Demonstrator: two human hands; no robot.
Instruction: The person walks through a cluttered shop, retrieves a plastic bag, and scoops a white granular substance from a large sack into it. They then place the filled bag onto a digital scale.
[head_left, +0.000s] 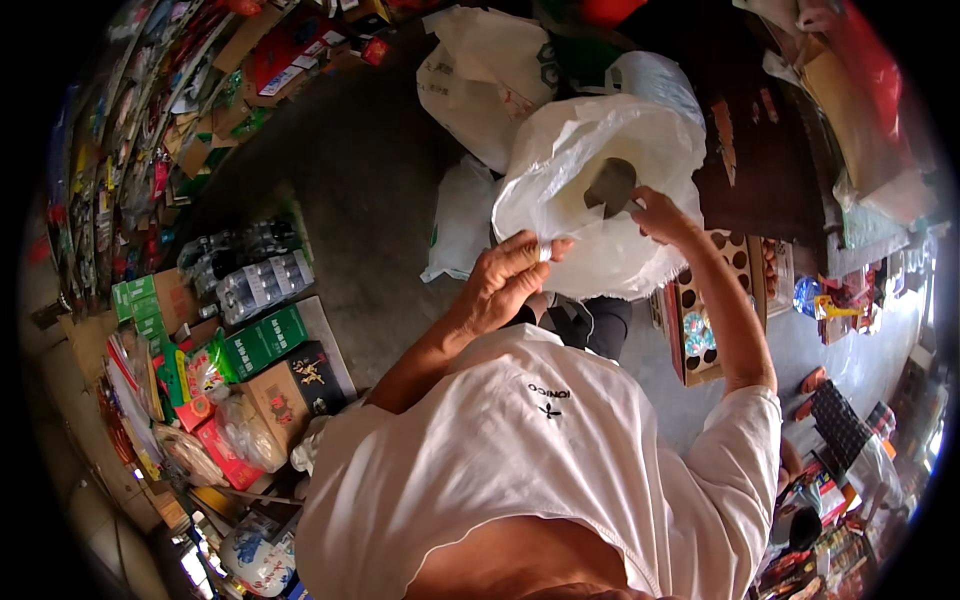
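Observation:
An open white woven plastic sack (525, 161) stands in front of me, its rim spread wide and a filmy liner showing. My right hand (660, 215) reaches over the sack's right side and grips a dark grey metal scoop (613, 184), whose blade is inside the opening. At the near left rim, my left hand (514, 274) has its fingers curled on the sack's thin plastic edge. Something pale lies inside; what it is cannot be made out. Behind stands another white printed sack (484, 82), and a smaller white bag (461, 217) leans at the left.
Packs of bottles (264, 285), a green carton (266, 341) and bagged goods crowd the left. A cardboard tray with round holes (716, 300) sits close to my right forearm. Stocked shelves (127, 135) line the far left. A dark wooden surface (757, 150) borders the sacks at right.

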